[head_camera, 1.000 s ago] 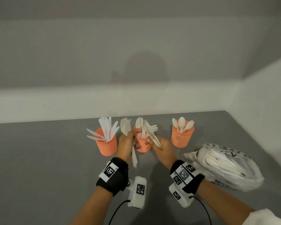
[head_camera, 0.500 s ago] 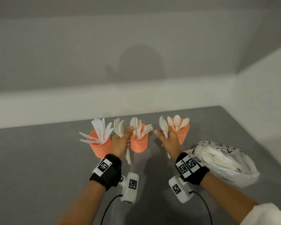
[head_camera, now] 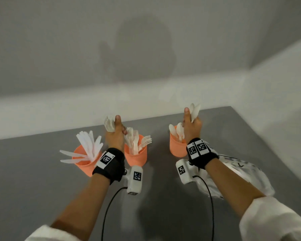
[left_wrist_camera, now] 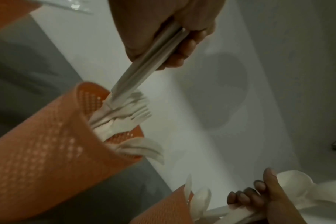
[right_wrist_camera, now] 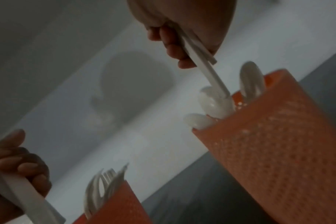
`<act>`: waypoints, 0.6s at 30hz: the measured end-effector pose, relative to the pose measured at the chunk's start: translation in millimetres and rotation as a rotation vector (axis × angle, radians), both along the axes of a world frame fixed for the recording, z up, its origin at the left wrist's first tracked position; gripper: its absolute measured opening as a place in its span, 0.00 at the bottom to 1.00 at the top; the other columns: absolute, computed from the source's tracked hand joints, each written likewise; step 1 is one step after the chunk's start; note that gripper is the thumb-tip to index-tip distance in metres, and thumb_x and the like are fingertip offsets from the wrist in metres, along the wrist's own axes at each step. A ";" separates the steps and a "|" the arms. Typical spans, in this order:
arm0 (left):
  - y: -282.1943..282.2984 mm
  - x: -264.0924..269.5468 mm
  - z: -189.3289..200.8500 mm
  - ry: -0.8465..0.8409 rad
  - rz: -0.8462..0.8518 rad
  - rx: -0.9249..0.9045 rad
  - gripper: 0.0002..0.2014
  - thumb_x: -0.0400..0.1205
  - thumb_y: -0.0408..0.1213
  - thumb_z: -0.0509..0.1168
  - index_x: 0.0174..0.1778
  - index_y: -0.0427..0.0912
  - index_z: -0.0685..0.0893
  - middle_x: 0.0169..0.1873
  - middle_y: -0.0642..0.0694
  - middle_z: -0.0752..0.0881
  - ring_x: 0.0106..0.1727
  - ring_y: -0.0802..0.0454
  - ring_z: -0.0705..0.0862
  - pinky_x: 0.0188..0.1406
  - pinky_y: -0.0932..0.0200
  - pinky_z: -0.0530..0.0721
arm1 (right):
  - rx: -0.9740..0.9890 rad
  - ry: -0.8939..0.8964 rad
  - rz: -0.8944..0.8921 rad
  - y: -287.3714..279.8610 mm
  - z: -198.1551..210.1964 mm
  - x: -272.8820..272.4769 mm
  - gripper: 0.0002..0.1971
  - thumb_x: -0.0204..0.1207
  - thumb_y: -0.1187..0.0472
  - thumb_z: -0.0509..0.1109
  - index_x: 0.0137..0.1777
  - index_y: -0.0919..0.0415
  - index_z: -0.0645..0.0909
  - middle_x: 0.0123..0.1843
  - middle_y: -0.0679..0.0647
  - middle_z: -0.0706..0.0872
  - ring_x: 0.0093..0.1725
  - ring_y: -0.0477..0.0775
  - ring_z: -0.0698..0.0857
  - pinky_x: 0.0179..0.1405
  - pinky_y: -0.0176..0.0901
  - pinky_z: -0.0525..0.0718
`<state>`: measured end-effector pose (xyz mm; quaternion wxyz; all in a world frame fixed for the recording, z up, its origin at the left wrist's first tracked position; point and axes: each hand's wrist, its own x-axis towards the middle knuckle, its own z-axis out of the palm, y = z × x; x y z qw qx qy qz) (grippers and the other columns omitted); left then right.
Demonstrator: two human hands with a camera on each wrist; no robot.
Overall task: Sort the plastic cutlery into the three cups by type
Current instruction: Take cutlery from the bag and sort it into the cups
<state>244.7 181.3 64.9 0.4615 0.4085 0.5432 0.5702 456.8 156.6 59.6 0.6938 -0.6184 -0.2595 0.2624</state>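
Three orange cups stand in a row: the knife cup [head_camera: 84,160] at left, the fork cup [head_camera: 137,155] in the middle, the spoon cup [head_camera: 176,148] at right. My left hand [head_camera: 115,134] grips a bundle of white forks [head_camera: 109,124], heads up, just left of and above the fork cup. In the left wrist view their handles [left_wrist_camera: 144,66] slant down to the fork cup's [left_wrist_camera: 48,144] rim. My right hand [head_camera: 192,126] grips white spoons [head_camera: 195,110], bowls up, over the spoon cup. Their handles [right_wrist_camera: 211,71] reach the spoons in that cup [right_wrist_camera: 278,136].
A clear plastic bag [head_camera: 241,173] holding more white cutlery lies on the grey table [head_camera: 42,180], to the right under my right forearm. White walls close the table's far and right sides. Cables hang from both wrist cameras.
My hands have moved apart and risen. The right hand carried its spoons from beside the fork cup to above the spoon cup; the left hand lifted its forks higher.
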 end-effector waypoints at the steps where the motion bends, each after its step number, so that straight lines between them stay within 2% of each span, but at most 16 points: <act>1: 0.1 3.1 -6.9 -0.006 0.001 -0.009 0.26 0.82 0.56 0.57 0.21 0.45 0.68 0.12 0.55 0.73 0.18 0.63 0.72 0.32 0.65 0.73 | -0.030 -0.003 -0.005 1.4 -6.6 1.1 0.21 0.80 0.52 0.66 0.26 0.59 0.71 0.23 0.52 0.74 0.19 0.39 0.75 0.25 0.29 0.75; 3: -1.3 10.0 -14.9 -0.049 0.001 -0.018 0.22 0.81 0.51 0.61 0.23 0.44 0.70 0.13 0.55 0.75 0.18 0.63 0.73 0.27 0.69 0.76 | -0.084 -0.015 -0.009 1.8 -18.2 3.1 0.21 0.79 0.51 0.66 0.26 0.59 0.73 0.24 0.53 0.76 0.23 0.44 0.77 0.28 0.33 0.76; 5: -3.4 16.2 -20.4 -0.035 0.001 -0.012 0.13 0.80 0.42 0.67 0.31 0.42 0.76 0.20 0.53 0.78 0.22 0.60 0.77 0.26 0.70 0.79 | -0.097 -0.024 -0.001 0.2 -27.1 4.1 0.17 0.78 0.54 0.69 0.29 0.60 0.75 0.25 0.54 0.77 0.23 0.44 0.77 0.27 0.34 0.76; 7: -4.9 19.9 -26.9 0.086 -0.010 0.050 0.08 0.77 0.33 0.70 0.37 0.43 0.77 0.27 0.49 0.79 0.29 0.56 0.78 0.33 0.66 0.79 | -0.066 -0.049 0.001 -1.1 -30.5 3.6 0.07 0.75 0.63 0.71 0.39 0.59 0.77 0.32 0.56 0.80 0.26 0.44 0.79 0.30 0.33 0.77; 8: -5.1 20.1 -32.3 0.155 -0.025 0.104 0.09 0.76 0.30 0.71 0.38 0.45 0.76 0.30 0.49 0.79 0.32 0.55 0.78 0.37 0.65 0.78 | -0.063 -0.082 -0.005 -2.0 -31.1 2.9 0.06 0.74 0.67 0.71 0.45 0.59 0.77 0.36 0.57 0.81 0.32 0.47 0.81 0.34 0.33 0.78; 9: -5.9 19.5 -36.8 0.220 -0.036 0.141 0.10 0.75 0.28 0.71 0.39 0.46 0.76 0.32 0.50 0.79 0.35 0.55 0.78 0.39 0.66 0.76 | -0.068 -0.127 -0.013 -2.7 -31.5 2.3 0.10 0.72 0.68 0.71 0.51 0.60 0.77 0.40 0.58 0.82 0.37 0.50 0.81 0.38 0.31 0.78; 11: -8.7 18.8 -42.2 0.350 -0.050 0.188 0.08 0.76 0.27 0.69 0.44 0.44 0.78 0.36 0.49 0.81 0.39 0.55 0.79 0.44 0.65 0.76 | -0.064 -0.233 -0.014 -4.2 -31.8 1.3 0.16 0.72 0.70 0.70 0.59 0.61 0.77 0.42 0.56 0.82 0.41 0.51 0.80 0.41 0.22 0.74; 13: -9.9 17.1 -46.7 0.510 -0.083 0.249 0.04 0.77 0.27 0.65 0.46 0.37 0.83 0.45 0.40 0.83 0.47 0.50 0.80 0.50 0.62 0.74 | -0.057 -0.362 0.026 -6.5 -31.6 0.3 0.16 0.72 0.72 0.67 0.60 0.62 0.79 0.46 0.56 0.83 0.45 0.51 0.79 0.42 0.20 0.72; 14: -10.2 15.7 -48.3 0.579 -0.103 0.284 0.06 0.78 0.29 0.63 0.48 0.34 0.84 0.49 0.37 0.82 0.50 0.48 0.79 0.52 0.63 0.72 | -0.081 -0.449 0.056 -7.6 -32.1 0.7 0.16 0.74 0.72 0.66 0.60 0.62 0.80 0.50 0.57 0.83 0.49 0.51 0.79 0.44 0.20 0.70; 16: -11.9 12.8 -50.3 0.662 -0.163 0.317 0.13 0.79 0.32 0.60 0.53 0.30 0.84 0.57 0.34 0.80 0.56 0.45 0.79 0.57 0.65 0.70 | -0.158 -0.634 0.136 -10.3 -31.1 2.4 0.17 0.77 0.71 0.60 0.63 0.62 0.81 0.60 0.58 0.82 0.58 0.53 0.80 0.54 0.24 0.67; 18: -14.5 10.4 -51.5 0.757 -0.236 0.291 0.18 0.82 0.35 0.55 0.64 0.29 0.80 0.66 0.33 0.77 0.66 0.39 0.77 0.67 0.59 0.71 | -0.288 -0.823 0.191 -10.5 -31.7 4.5 0.19 0.81 0.68 0.55 0.70 0.64 0.75 0.70 0.61 0.77 0.70 0.59 0.75 0.69 0.35 0.66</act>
